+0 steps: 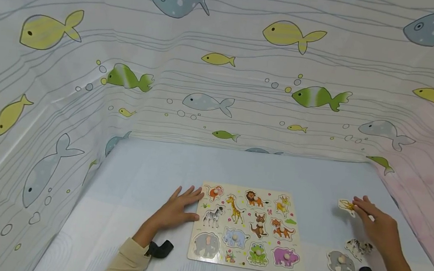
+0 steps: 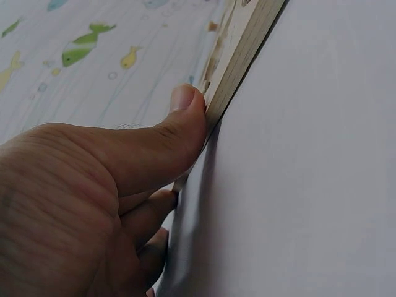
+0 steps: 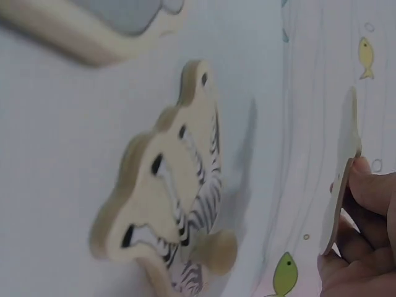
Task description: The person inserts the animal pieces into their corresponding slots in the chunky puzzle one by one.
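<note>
A wooden animal peg puzzle board [image 1: 241, 266] lies flat before me. Along its left edge rests my left hand [image 1: 178, 208], fingers spread, thumb [image 2: 185, 105] touching the board's side [image 2: 235, 68] in the left wrist view. Off to the right, my right hand [image 1: 381, 225] pinches a giraffe puzzle piece [image 1: 345, 204] raised over the table; the right wrist view shows this piece [image 3: 340, 204] nearly edge-on. Below that hand are a zebra piece [image 1: 356, 247] and an elephant piece [image 1: 341, 265]. The board's giraffe, zebra and elephant spots show pictures without knobs.
Other pieces with knobs sit in the board, among them a lion [image 1: 255, 199], a frog [image 1: 258, 255] and a hippo [image 1: 285, 257]. A pale cloth [image 1: 159, 160] covers the table. Fish-printed sheeting [image 1: 242, 81] rises at the back and both sides.
</note>
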Demonstrator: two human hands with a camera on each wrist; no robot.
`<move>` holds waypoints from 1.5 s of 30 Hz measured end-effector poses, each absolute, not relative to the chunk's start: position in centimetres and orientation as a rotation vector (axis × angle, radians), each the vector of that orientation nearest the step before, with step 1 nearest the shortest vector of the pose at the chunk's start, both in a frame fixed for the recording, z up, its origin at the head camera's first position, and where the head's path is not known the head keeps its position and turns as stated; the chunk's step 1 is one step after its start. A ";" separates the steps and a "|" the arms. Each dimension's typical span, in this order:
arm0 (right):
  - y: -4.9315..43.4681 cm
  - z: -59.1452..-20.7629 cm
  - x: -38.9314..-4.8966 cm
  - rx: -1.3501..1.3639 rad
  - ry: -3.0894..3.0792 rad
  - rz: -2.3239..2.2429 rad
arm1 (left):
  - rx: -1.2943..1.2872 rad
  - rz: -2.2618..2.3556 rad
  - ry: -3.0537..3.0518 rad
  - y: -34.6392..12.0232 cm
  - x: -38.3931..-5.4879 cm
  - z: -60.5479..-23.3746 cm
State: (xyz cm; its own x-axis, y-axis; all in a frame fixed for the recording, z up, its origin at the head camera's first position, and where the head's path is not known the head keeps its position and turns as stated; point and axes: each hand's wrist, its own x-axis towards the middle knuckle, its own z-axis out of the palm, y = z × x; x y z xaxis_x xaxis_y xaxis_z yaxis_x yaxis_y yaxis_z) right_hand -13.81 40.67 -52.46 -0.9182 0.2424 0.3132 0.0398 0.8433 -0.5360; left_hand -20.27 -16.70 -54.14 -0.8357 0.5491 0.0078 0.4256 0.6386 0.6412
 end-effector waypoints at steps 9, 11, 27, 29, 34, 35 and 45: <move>37.6 -50.8 -13.7 -0.023 -2.620 0.789 | 0.794 0.976 2.675 -16.7 -20.3 -54.2; 36.6 -50.7 -13.8 0.047 -2.605 0.828 | 0.799 0.973 2.678 -16.7 -20.3 -54.2; 30.6 -50.6 -15.3 0.363 -2.520 0.946 | 0.806 0.977 2.683 -16.6 -20.3 -54.3; 30.0 -50.6 -15.6 0.413 -2.497 0.957 | 0.802 0.977 2.681 -16.6 -20.3 -54.3; 28.6 -50.4 -16.2 0.551 -2.447 0.985 | 0.804 0.963 2.677 -16.7 -20.3 -54.4; 28.2 -50.4 -16.3 0.572 -2.439 0.990 | 0.805 0.958 2.680 -16.7 -20.3 -54.4; 24.5 -49.9 -17.3 0.725 -2.360 1.002 | 0.805 0.951 2.688 -16.6 -20.3 -54.2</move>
State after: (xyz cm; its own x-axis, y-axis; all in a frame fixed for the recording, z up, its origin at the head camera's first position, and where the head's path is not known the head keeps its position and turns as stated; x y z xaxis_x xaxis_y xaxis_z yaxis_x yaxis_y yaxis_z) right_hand -17.29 24.50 -49.91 -0.7488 -0.2824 0.5997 -0.6275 0.5932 -0.5042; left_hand -20.26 -16.65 -54.21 -0.8376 0.5462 0.0111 0.4317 0.6491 0.6263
